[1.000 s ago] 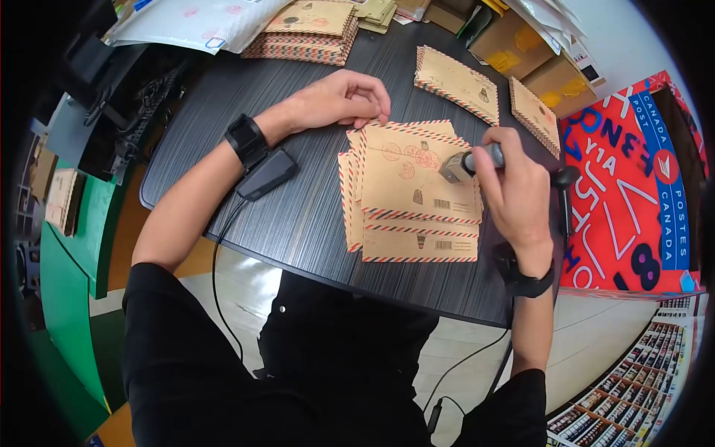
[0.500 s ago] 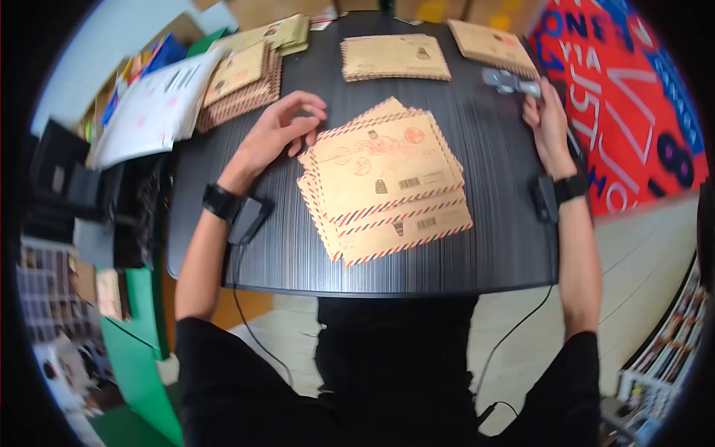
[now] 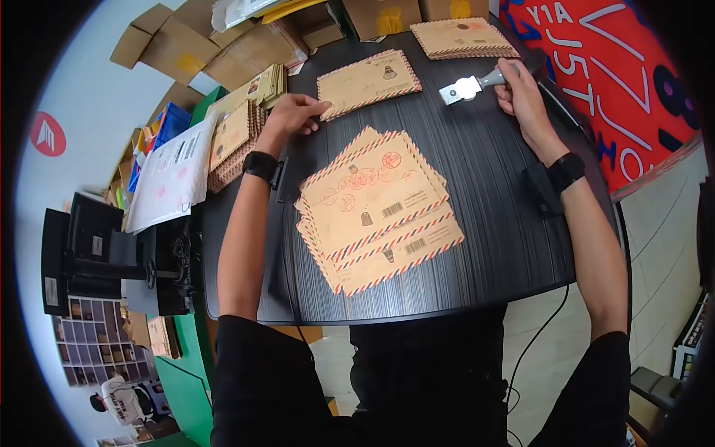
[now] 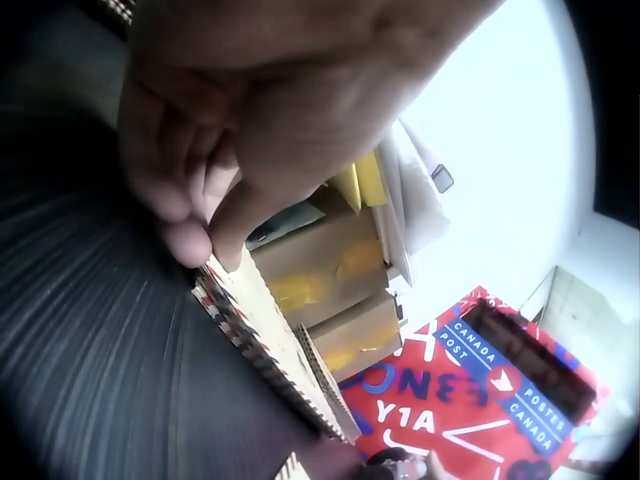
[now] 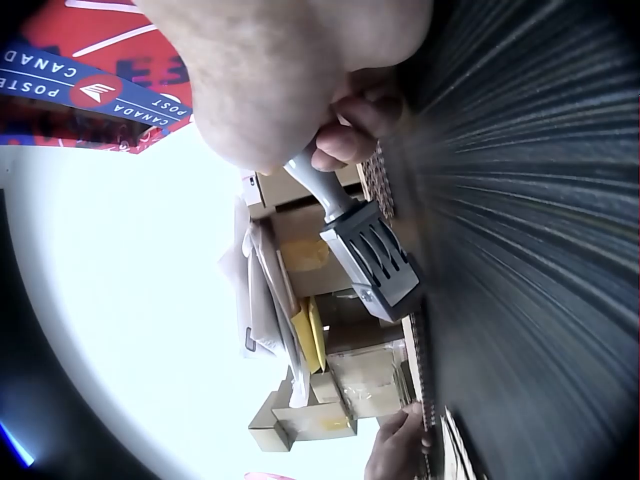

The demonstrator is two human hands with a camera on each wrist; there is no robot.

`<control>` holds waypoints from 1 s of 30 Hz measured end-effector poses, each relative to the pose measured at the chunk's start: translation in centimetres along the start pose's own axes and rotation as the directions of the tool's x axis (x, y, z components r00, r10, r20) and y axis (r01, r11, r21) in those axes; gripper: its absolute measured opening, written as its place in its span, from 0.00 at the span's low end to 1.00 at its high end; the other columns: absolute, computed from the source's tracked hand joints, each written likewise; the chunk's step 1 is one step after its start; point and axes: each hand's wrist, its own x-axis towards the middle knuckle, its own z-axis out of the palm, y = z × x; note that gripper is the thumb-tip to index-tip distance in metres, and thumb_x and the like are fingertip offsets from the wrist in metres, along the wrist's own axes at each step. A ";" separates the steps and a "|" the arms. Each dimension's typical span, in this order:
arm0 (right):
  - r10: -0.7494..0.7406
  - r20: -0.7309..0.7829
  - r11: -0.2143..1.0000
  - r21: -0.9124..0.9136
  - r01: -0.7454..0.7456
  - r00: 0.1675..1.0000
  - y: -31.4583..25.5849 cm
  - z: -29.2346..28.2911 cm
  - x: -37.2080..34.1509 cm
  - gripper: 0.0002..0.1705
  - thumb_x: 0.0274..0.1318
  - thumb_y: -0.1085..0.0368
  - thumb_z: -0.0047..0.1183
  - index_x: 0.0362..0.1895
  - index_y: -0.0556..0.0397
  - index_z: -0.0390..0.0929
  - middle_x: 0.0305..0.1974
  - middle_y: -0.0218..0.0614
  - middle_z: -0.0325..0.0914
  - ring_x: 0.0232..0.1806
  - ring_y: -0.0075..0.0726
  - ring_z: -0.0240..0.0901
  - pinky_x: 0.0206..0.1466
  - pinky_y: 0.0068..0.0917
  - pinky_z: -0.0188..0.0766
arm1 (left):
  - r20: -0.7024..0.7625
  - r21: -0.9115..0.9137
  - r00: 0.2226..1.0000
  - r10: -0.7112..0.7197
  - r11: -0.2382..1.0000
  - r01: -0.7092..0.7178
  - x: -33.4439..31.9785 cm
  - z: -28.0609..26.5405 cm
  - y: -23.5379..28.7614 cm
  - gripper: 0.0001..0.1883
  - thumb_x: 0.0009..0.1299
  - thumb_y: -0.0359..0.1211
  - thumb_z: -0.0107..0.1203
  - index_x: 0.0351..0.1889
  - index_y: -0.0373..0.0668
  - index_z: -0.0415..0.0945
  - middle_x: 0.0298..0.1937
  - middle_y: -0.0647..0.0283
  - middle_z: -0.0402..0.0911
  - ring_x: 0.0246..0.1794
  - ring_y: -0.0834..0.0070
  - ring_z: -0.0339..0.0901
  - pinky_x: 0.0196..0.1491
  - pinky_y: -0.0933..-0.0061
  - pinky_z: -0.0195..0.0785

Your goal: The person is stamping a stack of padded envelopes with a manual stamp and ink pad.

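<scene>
My left hand (image 3: pixel 293 113) is at the near left corner of a stack of airmail envelopes (image 3: pixel 361 83). In the left wrist view its thumb and a finger pinch the corner of those envelopes (image 4: pixel 262 325). Over the right part of the table, my right hand (image 3: pixel 526 103) grips the grey handle of a hand stamp (image 3: pixel 463 89). The stamp's slotted metal head (image 5: pixel 372 265) is held off the tabletop in the right wrist view. Closer to me lies a fanned pile of striped-edge envelopes (image 3: pixel 372 197), the top one bearing several red round postmarks.
Another envelope stack (image 3: pixel 462 39) lies at the back right. More bundles (image 3: pixel 232 141) and a white mailer (image 3: pixel 170 179) crowd the left edge. Cardboard boxes (image 3: pixel 257 58) line the back. A red Canada Post box (image 3: pixel 596 82) stands beyond the right edge.
The right hand has lifted the stamp off the front pile and carried it back and right. My left hand has moved from that pile to the back stack's corner. The head view has swung round.
</scene>
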 end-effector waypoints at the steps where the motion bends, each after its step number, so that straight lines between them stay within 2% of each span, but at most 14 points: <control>1: 0.003 -0.006 1.000 0.005 -0.002 1.000 0.1 -0.2 0.0 0.15 0.70 0.51 0.41 0.41 0.49 0.66 0.22 0.21 0.57 0.19 0.13 0.48 0.20 0.13 0.46 | 0.010 -0.055 1.000 0.001 0.998 0.000 0.0 -0.1 -0.3 0.13 0.65 0.42 0.63 0.35 0.42 0.77 0.26 0.73 0.77 0.22 0.86 0.73 0.25 0.85 0.64; 3: 0.000 0.014 1.000 0.003 0.000 1.000 0.2 -0.3 0.1 0.15 0.70 0.51 0.41 0.41 0.49 0.66 0.22 0.21 0.57 0.18 0.13 0.48 0.20 0.14 0.46 | 0.017 -0.110 1.000 -0.006 0.994 0.008 -0.5 0.0 -0.8 0.12 0.65 0.42 0.64 0.32 0.44 0.77 0.26 0.74 0.77 0.22 0.87 0.72 0.24 0.85 0.62; 6: 0.000 0.032 1.000 -0.004 0.000 0.999 0.3 -0.2 0.3 0.15 0.70 0.51 0.41 0.41 0.49 0.66 0.22 0.21 0.56 0.18 0.13 0.48 0.20 0.14 0.46 | -0.078 -0.250 0.993 0.087 0.963 -0.104 -1.2 0.5 -1.5 0.10 0.63 0.39 0.65 0.32 0.45 0.77 0.25 0.75 0.76 0.22 0.88 0.72 0.23 0.85 0.57; 10: 0.007 0.019 1.000 -0.014 -0.007 1.000 0.1 -0.2 0.1 0.16 0.70 0.51 0.41 0.41 0.50 0.66 0.21 0.21 0.56 0.18 0.13 0.48 0.20 0.14 0.46 | -0.153 -0.219 0.988 0.034 0.973 -0.067 -1.7 0.6 -1.5 0.08 0.63 0.36 0.64 0.35 0.45 0.78 0.26 0.75 0.77 0.22 0.89 0.71 0.22 0.85 0.53; 15: 0.010 0.019 1.000 -0.007 -0.010 1.000 0.2 -0.3 0.3 0.16 0.70 0.50 0.41 0.41 0.50 0.66 0.21 0.21 0.55 0.18 0.13 0.47 0.20 0.14 0.45 | -0.125 -0.235 0.992 0.021 0.971 -0.050 -1.9 -0.2 -1.8 0.09 0.62 0.33 0.64 0.37 0.43 0.77 0.26 0.73 0.79 0.20 0.88 0.72 0.21 0.85 0.55; 18: 0.011 0.025 1.000 -0.006 -0.011 1.000 0.1 -0.2 0.3 0.16 0.70 0.50 0.40 0.41 0.50 0.66 0.21 0.21 0.55 0.18 0.13 0.47 0.20 0.14 0.45 | -0.146 -0.400 0.989 0.038 0.912 -0.094 -2.8 -0.2 -2.5 0.12 0.62 0.32 0.64 0.42 0.41 0.77 0.26 0.72 0.79 0.20 0.88 0.71 0.21 0.85 0.56; 19: 0.012 0.021 1.000 -0.002 -0.012 1.000 0.0 -0.2 0.2 0.16 0.70 0.50 0.40 0.40 0.50 0.66 0.21 0.21 0.55 0.17 0.13 0.47 0.20 0.14 0.45 | -0.149 -0.405 0.988 0.036 0.909 -0.094 -3.5 -0.2 -2.5 0.12 0.62 0.32 0.64 0.42 0.41 0.77 0.26 0.72 0.79 0.20 0.88 0.71 0.21 0.85 0.56; 22: 0.013 0.027 1.000 -0.010 -0.013 1.000 -0.2 -0.3 0.4 0.16 0.70 0.50 0.40 0.41 0.50 0.66 0.21 0.21 0.55 0.17 0.13 0.47 0.20 0.14 0.45 | -0.293 -0.324 0.944 0.152 0.913 -0.248 -6.0 -0.9 -2.5 0.11 0.66 0.31 0.60 0.44 0.39 0.76 0.25 0.72 0.78 0.22 0.87 0.71 0.20 0.86 0.54; 23: 0.018 0.029 1.000 -0.013 -0.018 0.999 -0.2 -0.3 0.3 0.17 0.70 0.50 0.40 0.41 0.51 0.67 0.21 0.21 0.55 0.17 0.13 0.47 0.20 0.14 0.45 | -0.293 -0.331 0.946 0.141 0.913 -0.239 -7.0 -1.4 -2.4 0.11 0.66 0.31 0.60 0.44 0.39 0.76 0.25 0.72 0.78 0.22 0.87 0.71 0.20 0.86 0.54; 25: 0.029 0.038 0.999 -0.017 -0.028 0.999 0.2 -0.1 0.1 0.17 0.70 0.50 0.40 0.41 0.51 0.67 0.21 0.21 0.55 0.17 0.13 0.47 0.20 0.14 0.45 | -0.287 -0.349 0.940 0.183 0.894 -0.280 -9.6 -3.0 -1.6 0.11 0.65 0.29 0.60 0.45 0.38 0.76 0.29 0.69 0.79 0.23 0.87 0.71 0.21 0.86 0.56; 27: 0.005 0.025 0.999 -0.037 -0.004 1.000 0.4 -0.2 0.2 0.16 0.70 0.51 0.40 0.42 0.51 0.67 0.21 0.21 0.55 0.17 0.13 0.48 0.20 0.13 0.45 | -0.292 -0.375 0.937 0.190 0.879 -0.295 -11.5 -3.3 -3.1 0.12 0.65 0.28 0.60 0.45 0.37 0.77 0.31 0.68 0.80 0.24 0.87 0.72 0.21 0.87 0.58; 30: -0.010 0.026 0.997 -0.075 0.012 1.000 0.1 -0.3 0.3 0.16 0.71 0.51 0.40 0.43 0.51 0.67 0.21 0.21 0.55 0.18 0.13 0.48 0.20 0.13 0.45 | -0.151 -0.289 0.899 0.412 0.851 -0.438 -13.5 -2.2 -5.8 0.08 0.66 0.27 0.58 0.42 0.38 0.79 0.40 0.66 0.80 0.26 0.87 0.71 0.23 0.86 0.59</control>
